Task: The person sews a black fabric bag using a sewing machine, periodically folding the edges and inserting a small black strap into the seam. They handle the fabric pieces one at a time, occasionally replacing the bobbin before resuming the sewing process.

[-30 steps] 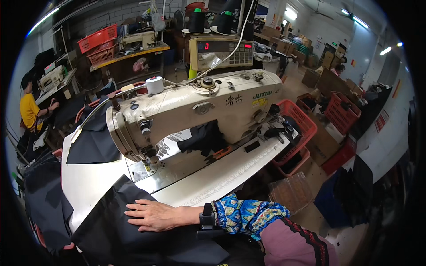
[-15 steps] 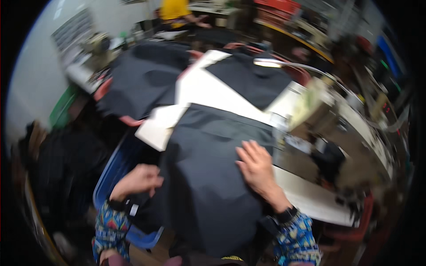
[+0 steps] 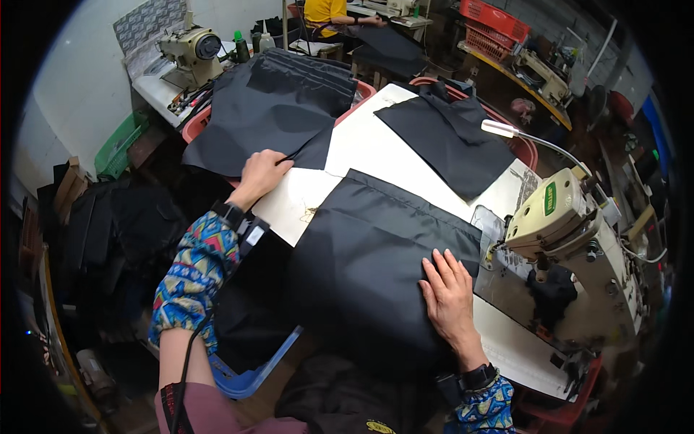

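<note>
A black fabric panel with a stitched hem along its far edge lies over the white table and drapes toward me. On its right part my right hand rests flat, fingers stretched out and close together. My left hand is at the near edge of a pile of black fabric pieces at the far left. Its fingers are closed on the edge of a piece there; the fingertips are partly hidden. The sewing machine stands just right of the hemmed panel.
Another black fabric piece lies across the white tabletop and a red basket. A lamp arches over the right side. A blue bin sits below on my left. Farther back, a person in yellow works.
My left hand has moved from beside the near panel up to the far-left pile and closed on an edge there. My right hand stays flat on the panel. The view has shifted.
</note>
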`<state>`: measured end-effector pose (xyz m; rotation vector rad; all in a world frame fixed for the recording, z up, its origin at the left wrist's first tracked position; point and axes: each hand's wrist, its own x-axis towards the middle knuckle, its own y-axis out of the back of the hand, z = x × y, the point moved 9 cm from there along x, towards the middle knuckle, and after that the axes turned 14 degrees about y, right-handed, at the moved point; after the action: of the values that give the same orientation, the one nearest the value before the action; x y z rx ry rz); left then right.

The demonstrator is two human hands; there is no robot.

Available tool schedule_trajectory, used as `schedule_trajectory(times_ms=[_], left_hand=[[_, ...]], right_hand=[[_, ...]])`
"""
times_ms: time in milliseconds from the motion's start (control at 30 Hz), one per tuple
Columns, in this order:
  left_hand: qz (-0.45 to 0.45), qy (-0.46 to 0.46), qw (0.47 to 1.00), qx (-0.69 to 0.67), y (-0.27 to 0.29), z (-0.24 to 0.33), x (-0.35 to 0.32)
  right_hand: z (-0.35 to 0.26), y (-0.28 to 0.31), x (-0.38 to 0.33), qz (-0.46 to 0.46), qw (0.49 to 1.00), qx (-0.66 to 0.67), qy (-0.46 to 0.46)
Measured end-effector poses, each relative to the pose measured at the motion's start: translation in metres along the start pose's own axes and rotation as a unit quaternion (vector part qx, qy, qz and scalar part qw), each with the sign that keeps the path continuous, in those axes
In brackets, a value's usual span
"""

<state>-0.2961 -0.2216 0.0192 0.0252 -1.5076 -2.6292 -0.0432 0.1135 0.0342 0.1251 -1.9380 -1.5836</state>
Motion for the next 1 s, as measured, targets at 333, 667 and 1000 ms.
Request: schedule_trajectory(times_ms=[333,667,1000], left_hand=[[0.086,-0.096,0.987,-0.092,0.051,0.055,-0.004],[0.094,-0.013,0.994,0.063,0.003,0.043,0.004],[-0.086,0.026,0.992,-0.087,0.003,0.051,-0.006]], right_hand=[[0.005,0.004,-0.004,0.012,1.000,-0.016,0.000],[0.002,-0.001,0.000,0.023,1.000,-0.009,0.009],[-0.004,0.005,-0.001,0.037,0.999,-0.014,0.014]])
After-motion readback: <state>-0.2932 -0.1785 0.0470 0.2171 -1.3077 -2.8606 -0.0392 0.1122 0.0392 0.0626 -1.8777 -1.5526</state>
